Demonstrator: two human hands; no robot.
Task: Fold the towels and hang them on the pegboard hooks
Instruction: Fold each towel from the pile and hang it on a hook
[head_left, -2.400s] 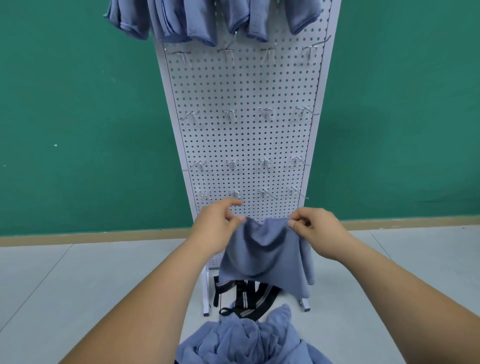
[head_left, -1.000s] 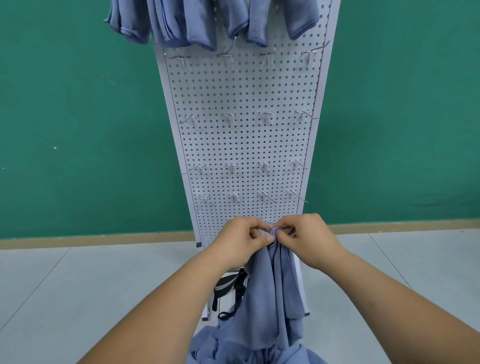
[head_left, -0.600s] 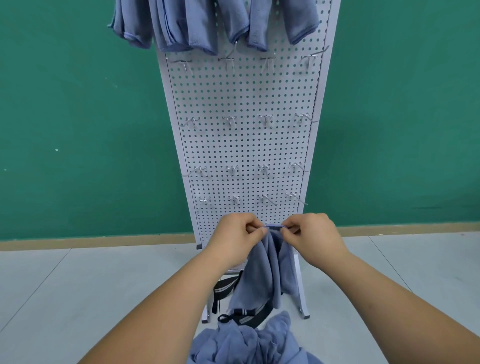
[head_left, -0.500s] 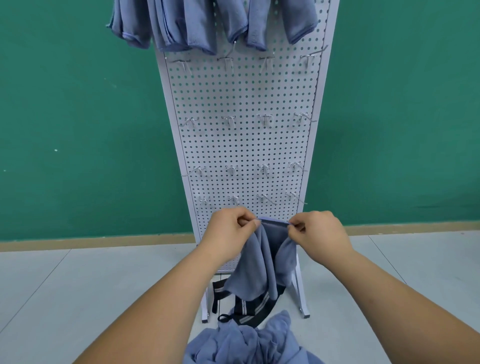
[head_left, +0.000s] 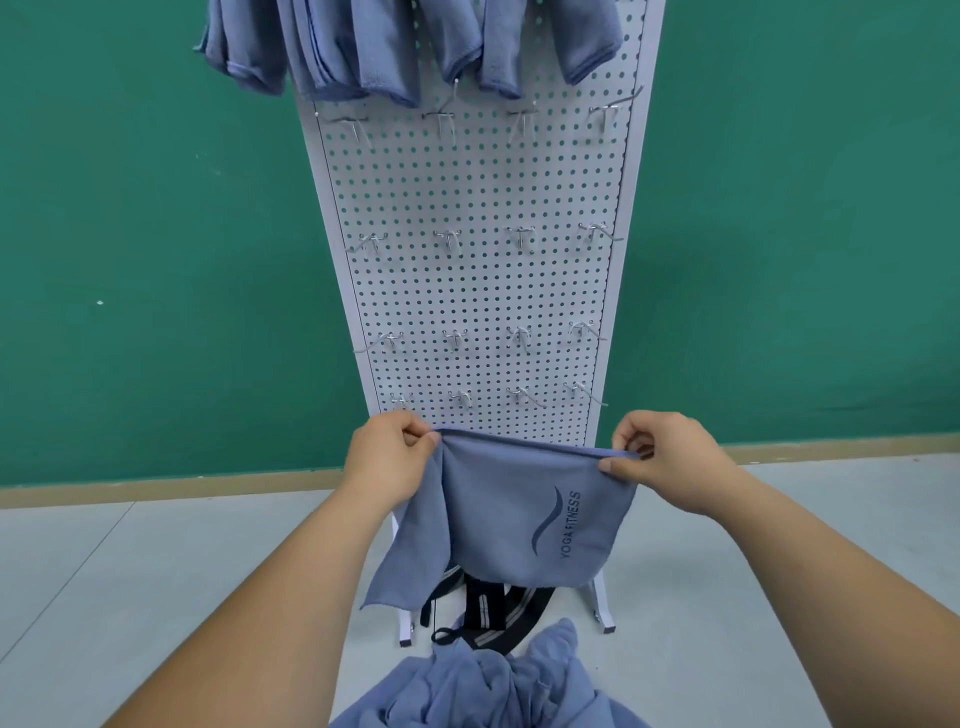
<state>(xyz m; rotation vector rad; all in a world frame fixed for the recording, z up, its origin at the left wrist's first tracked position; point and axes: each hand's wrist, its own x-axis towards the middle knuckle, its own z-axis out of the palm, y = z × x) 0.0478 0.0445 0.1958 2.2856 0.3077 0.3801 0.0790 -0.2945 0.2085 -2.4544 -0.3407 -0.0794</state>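
Note:
I hold a blue-grey towel (head_left: 514, 519) stretched flat in front of the white pegboard (head_left: 478, 270); a dark "YOGA FITNESS" logo faces me. My left hand (head_left: 392, 460) pinches its top left corner and my right hand (head_left: 660, 457) pinches the top right corner. The top edge is taut between them, and a loose flap hangs down at the lower left. Several folded blue towels (head_left: 395, 47) hang from the top row of hooks. Below them, rows of bare metal hooks (head_left: 447, 239) stick out of the board.
A pile of loose blue towels (head_left: 493, 686) lies at the bottom of the view. A black strap with pale stripes (head_left: 483, 608) lies on the grey floor by the pegboard's white feet (head_left: 602, 613). A green wall stands behind.
My hands, close together on a bunched towel before, have moved apart sideways. The towel has opened out flat between them and its logo now shows.

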